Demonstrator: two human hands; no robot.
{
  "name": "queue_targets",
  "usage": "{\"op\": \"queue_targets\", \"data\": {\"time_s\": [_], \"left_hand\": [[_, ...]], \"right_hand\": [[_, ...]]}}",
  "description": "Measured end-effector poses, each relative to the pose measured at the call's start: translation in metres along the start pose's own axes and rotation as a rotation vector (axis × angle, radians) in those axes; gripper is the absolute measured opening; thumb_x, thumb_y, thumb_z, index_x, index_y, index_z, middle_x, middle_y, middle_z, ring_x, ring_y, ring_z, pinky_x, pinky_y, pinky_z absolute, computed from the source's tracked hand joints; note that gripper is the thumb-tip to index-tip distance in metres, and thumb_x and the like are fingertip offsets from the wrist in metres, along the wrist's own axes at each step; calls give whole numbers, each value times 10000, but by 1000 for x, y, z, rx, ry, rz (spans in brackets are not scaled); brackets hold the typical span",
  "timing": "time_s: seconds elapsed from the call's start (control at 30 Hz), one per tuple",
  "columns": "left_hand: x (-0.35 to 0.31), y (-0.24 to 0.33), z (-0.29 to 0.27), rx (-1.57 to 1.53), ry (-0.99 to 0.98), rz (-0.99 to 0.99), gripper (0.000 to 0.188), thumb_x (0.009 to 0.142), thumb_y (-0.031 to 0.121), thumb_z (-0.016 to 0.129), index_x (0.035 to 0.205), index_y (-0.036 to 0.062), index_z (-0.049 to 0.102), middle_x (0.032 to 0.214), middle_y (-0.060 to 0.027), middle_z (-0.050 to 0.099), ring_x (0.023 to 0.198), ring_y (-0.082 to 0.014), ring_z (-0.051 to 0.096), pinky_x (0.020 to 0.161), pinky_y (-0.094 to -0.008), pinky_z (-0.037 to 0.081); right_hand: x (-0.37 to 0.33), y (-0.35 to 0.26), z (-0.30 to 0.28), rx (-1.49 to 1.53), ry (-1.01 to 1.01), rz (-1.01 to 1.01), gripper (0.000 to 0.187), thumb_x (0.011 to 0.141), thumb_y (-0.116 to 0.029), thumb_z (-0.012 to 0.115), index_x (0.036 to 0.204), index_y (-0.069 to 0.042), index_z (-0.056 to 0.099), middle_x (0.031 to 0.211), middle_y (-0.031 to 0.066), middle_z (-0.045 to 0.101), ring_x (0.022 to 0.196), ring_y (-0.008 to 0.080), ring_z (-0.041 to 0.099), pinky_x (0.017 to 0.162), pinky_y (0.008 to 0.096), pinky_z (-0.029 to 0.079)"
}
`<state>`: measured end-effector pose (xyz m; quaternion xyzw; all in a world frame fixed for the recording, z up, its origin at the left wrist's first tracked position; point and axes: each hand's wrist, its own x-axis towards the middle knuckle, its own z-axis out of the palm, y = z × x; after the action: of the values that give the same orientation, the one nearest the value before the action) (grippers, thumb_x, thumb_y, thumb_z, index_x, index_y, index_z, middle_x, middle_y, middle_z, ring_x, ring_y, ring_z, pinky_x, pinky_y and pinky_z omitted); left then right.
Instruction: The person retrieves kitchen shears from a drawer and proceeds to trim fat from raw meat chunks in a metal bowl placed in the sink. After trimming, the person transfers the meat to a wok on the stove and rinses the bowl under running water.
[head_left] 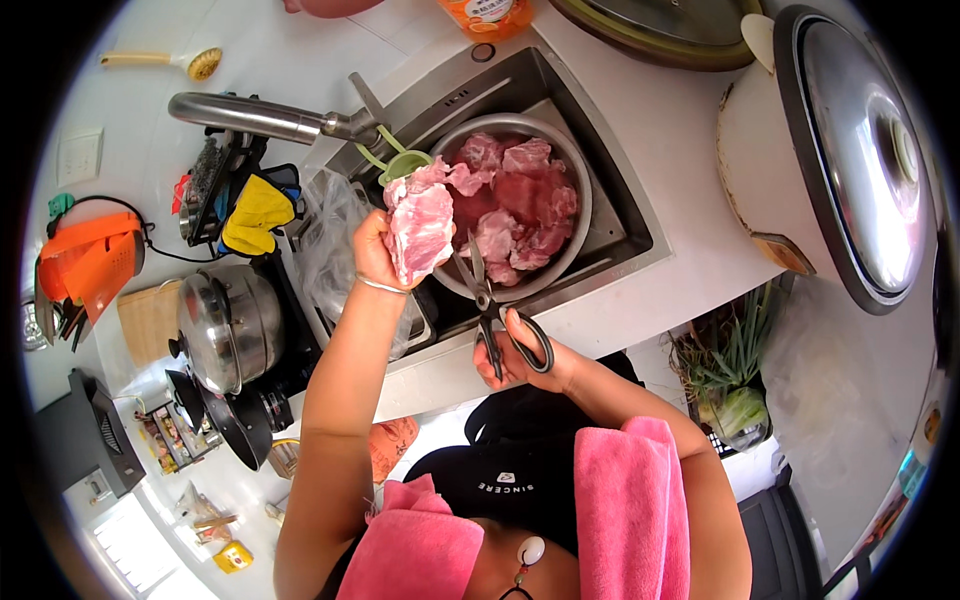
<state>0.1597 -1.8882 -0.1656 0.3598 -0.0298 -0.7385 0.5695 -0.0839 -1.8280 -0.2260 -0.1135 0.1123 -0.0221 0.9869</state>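
A slab of raw pink meat (420, 228) is gripped in my left hand (374, 250), lifted at the left rim of a round metal bowl (583, 190). My right hand (522, 355) is closed round the black handles of kitchen scissors (481, 290). The scissor blades stand apart and point up over the bowl's near rim, to the right of the held slab. Several chunks of raw meat (535, 195) lie in reddish liquid in the bowl, which sits in the steel sink (625, 215). The fingertips behind the slab are hidden.
A faucet (250, 115) reaches over from the left, a green strainer (405, 165) hanging near it. Clear plastic bags (335, 235) lie left of the sink. A large lidded pot (750, 170) stands right; a steel pot (230, 330) stands left. Green onions (735, 345) are below the counter.
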Motion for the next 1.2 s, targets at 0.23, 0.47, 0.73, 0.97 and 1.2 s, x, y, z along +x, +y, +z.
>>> {"op": "queue_targets", "data": {"time_s": [0.23,0.47,0.73,0.97,1.2], "left_hand": [[16,2,-28,241,107,50,523,752,242,483,1215,3,526,1038,-175,627,833,-325,626,648,-419,527],[35,-39,-34,1446,81,131,406,630,149,705,1006,47,591,900,-111,611,760,-234,620,656,-314,515],[75,-84,-11,2333,-56,-172,1033,492,105,804,1409,151,332,1308,-221,399,1067,-396,521,915,-376,458],[117,-77,-13,2676,-498,-415,1067,428,92,792,1402,167,363,1338,-244,334,1203,-416,414,958,-372,441],[117,-75,-52,2372,-508,-262,956,377,141,784,1283,91,481,1250,-243,396,1144,-401,453,951,-364,432]], "right_hand": [[4,-13,-11,100,118,-160,817,768,-812,340,934,-51,589,776,49,544,705,196,520,697,310,411],[-35,-32,-34,205,364,-348,729,816,-739,403,929,-31,534,765,56,489,723,204,480,710,309,390],[-57,-37,-34,104,420,-361,632,856,-665,442,896,-45,560,730,46,532,688,188,529,698,316,413],[-65,-33,-36,131,504,-325,544,888,-584,470,879,-48,567,728,45,552,670,184,545,683,310,428],[-73,-32,-39,139,522,-314,495,892,-543,495,864,-54,569,722,36,560,661,175,552,676,304,434]]}}
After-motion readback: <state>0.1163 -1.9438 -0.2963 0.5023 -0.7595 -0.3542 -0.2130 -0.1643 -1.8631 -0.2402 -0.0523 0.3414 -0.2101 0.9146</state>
